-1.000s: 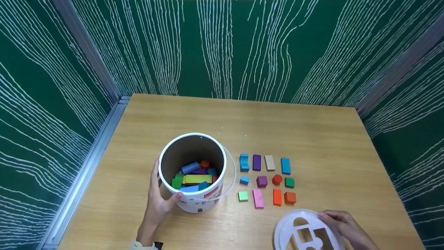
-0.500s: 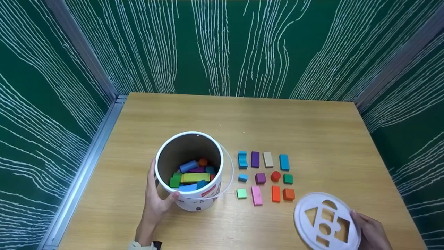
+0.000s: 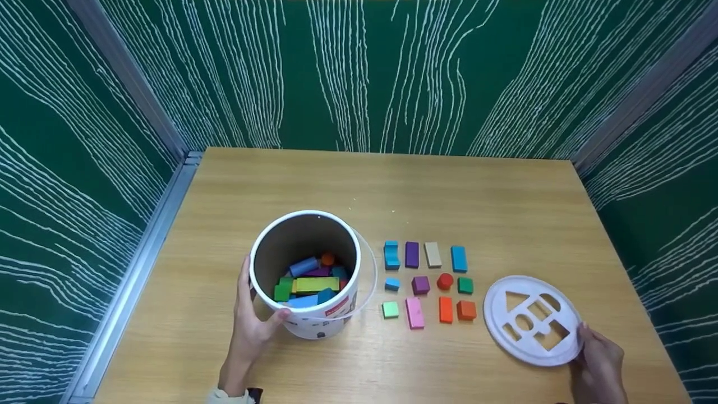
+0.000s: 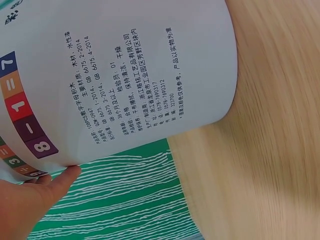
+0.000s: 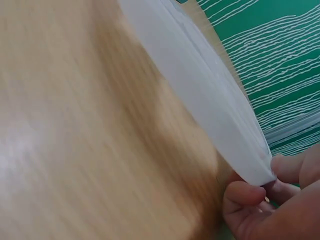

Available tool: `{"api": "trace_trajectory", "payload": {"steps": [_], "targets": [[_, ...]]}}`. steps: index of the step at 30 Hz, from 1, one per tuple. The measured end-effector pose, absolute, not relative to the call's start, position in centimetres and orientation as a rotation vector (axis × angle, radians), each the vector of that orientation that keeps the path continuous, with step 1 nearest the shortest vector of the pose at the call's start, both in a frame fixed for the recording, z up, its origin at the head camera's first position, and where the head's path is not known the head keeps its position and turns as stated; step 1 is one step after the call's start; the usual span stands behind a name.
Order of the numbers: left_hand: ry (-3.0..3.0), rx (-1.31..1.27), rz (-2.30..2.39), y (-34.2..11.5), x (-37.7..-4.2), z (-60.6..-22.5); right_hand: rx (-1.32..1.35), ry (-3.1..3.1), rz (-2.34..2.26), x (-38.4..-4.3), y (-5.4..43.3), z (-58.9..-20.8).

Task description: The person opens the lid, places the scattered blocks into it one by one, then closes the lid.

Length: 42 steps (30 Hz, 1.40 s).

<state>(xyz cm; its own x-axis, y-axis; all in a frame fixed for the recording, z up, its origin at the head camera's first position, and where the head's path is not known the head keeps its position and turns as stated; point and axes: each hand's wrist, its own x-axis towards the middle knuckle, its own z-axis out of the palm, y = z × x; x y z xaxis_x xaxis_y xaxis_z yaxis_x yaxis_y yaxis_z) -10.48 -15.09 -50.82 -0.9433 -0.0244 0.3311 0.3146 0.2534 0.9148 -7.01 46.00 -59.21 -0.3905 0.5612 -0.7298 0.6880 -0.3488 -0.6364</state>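
My left hand (image 3: 252, 331) holds a white bucket (image 3: 313, 330) from its left side, thumb at the front near the rim and fingers along the wall. Inside it lie several coloured wooden blocks, with a long yellow block (image 3: 317, 285) on top. The left wrist view shows fingertips touching the printed wall. Out to the right, my right hand (image 3: 601, 359) pinches the edge of a round white lid (image 3: 496, 314) with cut-out shapes. In the right wrist view the lid (image 5: 200, 95) is tilted over the table, its shadow below, with thumb and fingers at its edge.
Between bucket and lid, loose blocks stand in three rows, among them a red cylinder (image 3: 445, 281), a pink block (image 3: 415, 313) and a purple cube (image 3: 420, 285). The bucket's clear handle (image 3: 374, 280) hangs on its right. Green walls (image 3: 392, 78) enclose the wooden table (image 3: 359, 185).
My right hand has carried the lid from the front edge to the right and farther back, turning it on the way. My left hand stays on the bucket; the head view has shifted slightly.
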Motion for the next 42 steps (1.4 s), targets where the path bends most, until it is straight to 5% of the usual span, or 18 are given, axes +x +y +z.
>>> {"api": "trace_trajectory", "payload": {"steps": [16,42], "targets": [[-2.237,-0.256,-1.767,-15.0,-10.5,-51.1,1.888,1.738,-1.917,-7.7,44.0,-58.3],[-2.184,-0.258,-1.771,-14.6,-10.4,-51.2,1.796,2.067,-1.686,-6.8,39.6,-57.0]]}}
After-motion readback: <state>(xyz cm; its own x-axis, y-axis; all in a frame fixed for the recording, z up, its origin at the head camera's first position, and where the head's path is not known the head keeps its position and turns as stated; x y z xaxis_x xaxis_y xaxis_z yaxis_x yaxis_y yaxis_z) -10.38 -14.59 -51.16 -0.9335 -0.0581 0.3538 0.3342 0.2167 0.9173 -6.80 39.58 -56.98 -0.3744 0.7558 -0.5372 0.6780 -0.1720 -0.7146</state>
